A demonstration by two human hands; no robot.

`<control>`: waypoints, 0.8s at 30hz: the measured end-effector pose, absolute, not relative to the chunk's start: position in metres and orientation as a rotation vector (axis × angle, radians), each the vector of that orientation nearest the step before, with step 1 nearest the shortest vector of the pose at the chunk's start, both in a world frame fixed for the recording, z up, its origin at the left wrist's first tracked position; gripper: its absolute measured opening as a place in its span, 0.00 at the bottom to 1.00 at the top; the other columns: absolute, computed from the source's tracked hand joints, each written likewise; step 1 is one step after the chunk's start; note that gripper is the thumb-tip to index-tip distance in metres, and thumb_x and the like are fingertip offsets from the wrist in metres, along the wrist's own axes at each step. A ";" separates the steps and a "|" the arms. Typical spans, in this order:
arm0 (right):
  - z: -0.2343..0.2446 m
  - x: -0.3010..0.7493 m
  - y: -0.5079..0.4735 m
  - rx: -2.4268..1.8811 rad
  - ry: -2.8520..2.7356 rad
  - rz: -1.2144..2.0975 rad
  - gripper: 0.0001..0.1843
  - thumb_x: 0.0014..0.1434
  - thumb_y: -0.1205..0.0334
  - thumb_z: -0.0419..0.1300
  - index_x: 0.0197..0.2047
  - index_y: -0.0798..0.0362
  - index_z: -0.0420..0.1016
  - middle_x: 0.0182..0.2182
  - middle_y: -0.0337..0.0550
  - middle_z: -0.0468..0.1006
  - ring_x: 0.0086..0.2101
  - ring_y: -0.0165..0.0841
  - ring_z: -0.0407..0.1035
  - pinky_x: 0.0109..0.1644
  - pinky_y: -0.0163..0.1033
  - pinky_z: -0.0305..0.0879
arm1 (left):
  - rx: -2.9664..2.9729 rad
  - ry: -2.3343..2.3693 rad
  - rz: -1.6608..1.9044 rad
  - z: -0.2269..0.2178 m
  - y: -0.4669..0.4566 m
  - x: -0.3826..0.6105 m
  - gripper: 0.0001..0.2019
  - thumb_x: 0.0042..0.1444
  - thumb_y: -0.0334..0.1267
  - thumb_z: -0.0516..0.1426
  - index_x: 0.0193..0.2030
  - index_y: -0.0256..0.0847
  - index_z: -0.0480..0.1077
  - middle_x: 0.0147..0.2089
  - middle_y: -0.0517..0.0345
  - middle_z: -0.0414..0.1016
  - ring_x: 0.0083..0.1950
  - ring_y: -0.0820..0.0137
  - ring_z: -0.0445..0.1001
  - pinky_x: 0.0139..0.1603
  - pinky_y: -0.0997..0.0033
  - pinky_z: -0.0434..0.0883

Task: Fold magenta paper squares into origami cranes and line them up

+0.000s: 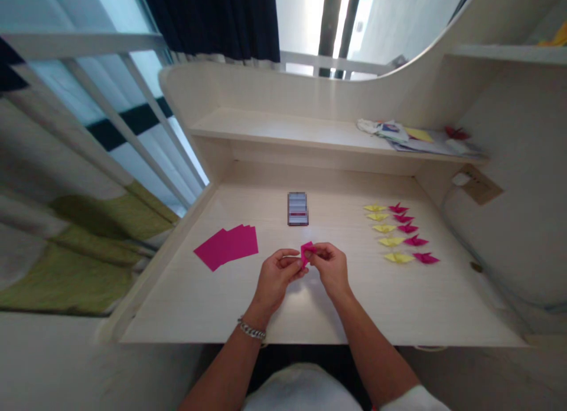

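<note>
A small folded piece of pink paper (306, 250) is pinched between both hands, just above the desk. My left hand (277, 276) grips its left and lower side with thumb and fingers, and a chain bracelet circles that wrist. From the right, my right hand (331, 266) closes its thumb and forefinger on the same paper. Fingers cover part of the folds. Flat pink paper sheets (234, 245) lie overlapping to the left. Over on the right, yellow folded paper figures (391, 241) and pink folded paper figures (416, 240) form two columns.
A phone (297, 209) lies on the pale desk (190, 313) beyond my hands. Papers (398, 133) rest on the shelf (274, 127) at the back. A cable (465, 237) runs along the right wall. White rails (146, 98) and a curtain (212, 21) stand left and behind.
</note>
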State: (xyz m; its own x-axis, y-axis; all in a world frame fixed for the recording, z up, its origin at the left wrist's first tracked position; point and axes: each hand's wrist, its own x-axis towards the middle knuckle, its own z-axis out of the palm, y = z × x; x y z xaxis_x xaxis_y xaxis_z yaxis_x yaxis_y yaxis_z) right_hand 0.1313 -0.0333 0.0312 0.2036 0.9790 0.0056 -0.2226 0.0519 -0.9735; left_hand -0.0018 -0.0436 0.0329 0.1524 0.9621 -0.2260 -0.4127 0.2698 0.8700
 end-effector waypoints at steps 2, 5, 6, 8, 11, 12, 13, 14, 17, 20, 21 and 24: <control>0.030 0.131 -0.033 -1.104 -0.902 1.137 0.09 0.43 0.64 0.69 0.30 0.55 0.78 0.26 0.41 0.80 0.25 0.30 0.71 0.31 0.36 0.68 | 0.749 0.930 1.137 0.034 -0.044 -0.001 0.17 0.45 0.35 0.66 0.41 0.36 0.67 0.29 0.56 0.78 0.29 0.71 0.77 0.34 0.72 0.74; 0.030 0.130 -0.034 -1.106 -0.897 1.131 0.08 0.43 0.65 0.68 0.30 0.55 0.78 0.26 0.41 0.80 0.25 0.30 0.71 0.31 0.36 0.68 | 0.756 0.956 1.136 0.037 -0.045 -0.001 0.17 0.45 0.35 0.66 0.40 0.35 0.68 0.30 0.56 0.78 0.29 0.71 0.77 0.33 0.73 0.74; 0.030 0.130 -0.034 -1.105 -0.895 1.129 0.08 0.43 0.65 0.68 0.30 0.55 0.78 0.26 0.40 0.80 0.25 0.30 0.71 0.31 0.36 0.67 | 0.761 0.965 1.138 0.038 -0.045 -0.001 0.17 0.45 0.35 0.66 0.40 0.35 0.68 0.30 0.56 0.78 0.29 0.71 0.77 0.33 0.73 0.74; 0.030 0.130 -0.034 -1.101 -0.890 1.127 0.08 0.43 0.65 0.68 0.30 0.55 0.78 0.26 0.40 0.80 0.25 0.30 0.71 0.31 0.35 0.67 | 0.774 0.977 1.141 0.039 -0.045 0.000 0.16 0.45 0.35 0.66 0.40 0.35 0.68 0.29 0.56 0.78 0.29 0.72 0.77 0.34 0.73 0.74; 0.031 0.130 -0.034 -1.105 -0.887 1.119 0.08 0.43 0.65 0.68 0.30 0.55 0.77 0.24 0.40 0.79 0.24 0.29 0.70 0.30 0.35 0.66 | 0.795 0.996 1.146 0.039 -0.045 0.000 0.16 0.45 0.35 0.66 0.40 0.35 0.68 0.29 0.56 0.78 0.29 0.71 0.77 0.34 0.72 0.74; 0.031 0.130 -0.034 -1.107 -0.887 1.117 0.08 0.43 0.65 0.68 0.30 0.55 0.77 0.24 0.39 0.79 0.24 0.29 0.70 0.30 0.35 0.66 | 0.804 1.005 1.149 0.039 -0.044 0.000 0.16 0.45 0.34 0.66 0.40 0.35 0.68 0.29 0.56 0.78 0.29 0.71 0.77 0.34 0.72 0.74; 0.031 0.129 -0.034 -1.109 -0.886 1.114 0.08 0.43 0.65 0.68 0.30 0.55 0.77 0.24 0.39 0.79 0.24 0.29 0.70 0.29 0.35 0.66 | 0.813 1.014 1.152 0.040 -0.044 0.000 0.16 0.44 0.34 0.66 0.40 0.35 0.68 0.29 0.56 0.78 0.28 0.71 0.77 0.34 0.72 0.74; 0.031 0.129 -0.034 -1.110 -0.883 1.112 0.08 0.43 0.65 0.68 0.30 0.55 0.77 0.24 0.39 0.79 0.24 0.29 0.70 0.29 0.35 0.66 | 0.821 1.023 1.154 0.040 -0.044 0.000 0.16 0.44 0.34 0.66 0.39 0.35 0.68 0.29 0.56 0.77 0.28 0.71 0.77 0.33 0.72 0.75; 0.031 0.129 -0.033 -1.114 -0.880 1.110 0.08 0.43 0.65 0.68 0.30 0.55 0.77 0.23 0.39 0.78 0.23 0.29 0.69 0.29 0.35 0.65 | 0.834 1.039 1.158 0.040 -0.043 -0.001 0.16 0.44 0.33 0.66 0.39 0.35 0.68 0.29 0.57 0.77 0.28 0.70 0.77 0.33 0.71 0.75; 0.032 0.129 -0.033 -1.118 -0.887 1.101 0.08 0.43 0.64 0.68 0.30 0.55 0.77 0.23 0.39 0.78 0.23 0.30 0.69 0.29 0.36 0.65 | 0.837 1.029 1.163 0.039 -0.044 -0.002 0.16 0.43 0.33 0.66 0.39 0.35 0.69 0.30 0.56 0.77 0.30 0.69 0.77 0.34 0.70 0.75; 0.032 0.129 -0.033 -1.122 -0.887 1.088 0.08 0.44 0.64 0.68 0.30 0.55 0.77 0.23 0.39 0.78 0.23 0.29 0.68 0.29 0.35 0.65 | 0.839 1.023 1.164 0.038 -0.044 -0.003 0.16 0.44 0.33 0.66 0.39 0.35 0.69 0.30 0.56 0.77 0.31 0.68 0.78 0.35 0.70 0.75; 0.032 0.129 -0.033 -1.138 -0.886 1.029 0.08 0.45 0.63 0.68 0.30 0.55 0.76 0.21 0.37 0.76 0.22 0.28 0.66 0.27 0.34 0.63 | 0.862 1.003 1.167 0.035 -0.046 -0.004 0.15 0.45 0.33 0.65 0.40 0.35 0.70 0.33 0.54 0.78 0.34 0.68 0.78 0.37 0.69 0.75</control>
